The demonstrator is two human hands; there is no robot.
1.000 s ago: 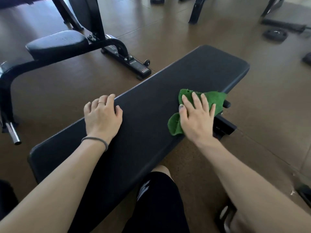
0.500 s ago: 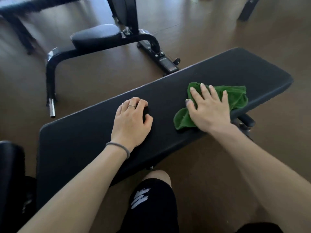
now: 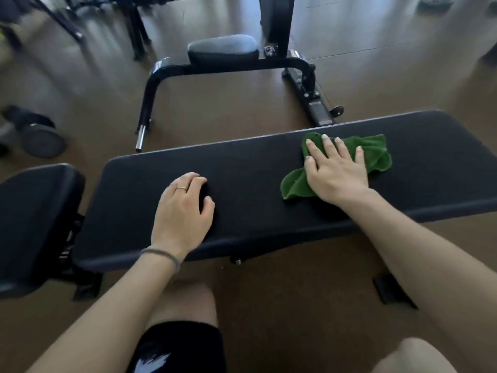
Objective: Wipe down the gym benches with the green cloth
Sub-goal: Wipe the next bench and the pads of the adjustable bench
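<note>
Brown gym flooring (image 3: pixel 269 305) fills most of what we see, and across it lies a long black bench pad (image 3: pixel 255 189), running from left to right in front of us. On the right part of this pad lies the green cloth (image 3: pixel 376 154), crumpled, with one corner sticking out toward us. Our right hand (image 3: pixel 336 170) presses flat on the cloth with straight, spread fingers, so it covers the middle of the cloth. Our left hand (image 3: pixel 183 211) rests on the bare pad, well apart from the cloth, with the fingers bent down onto the surface and holding nothing; it wears a thin ring (image 3: pixel 182 187), and a grey hair band (image 3: pixel 161 254) sits on the wrist.

Just beside the left end of the pad is a second black pad (image 3: pixel 35 219), separated from it by a narrow gap. Behind the bench stands another machine with a small padded seat (image 3: pixel 223 49) on a curved black frame (image 3: pixel 150 87), close to the far edge of our bench. At the far left on the floor is a blurred dark object (image 3: pixel 40 138), perhaps a dumbbell, but we cannot tell for sure. Below the bench we see our knee and black shorts (image 3: pixel 177 345).
</note>
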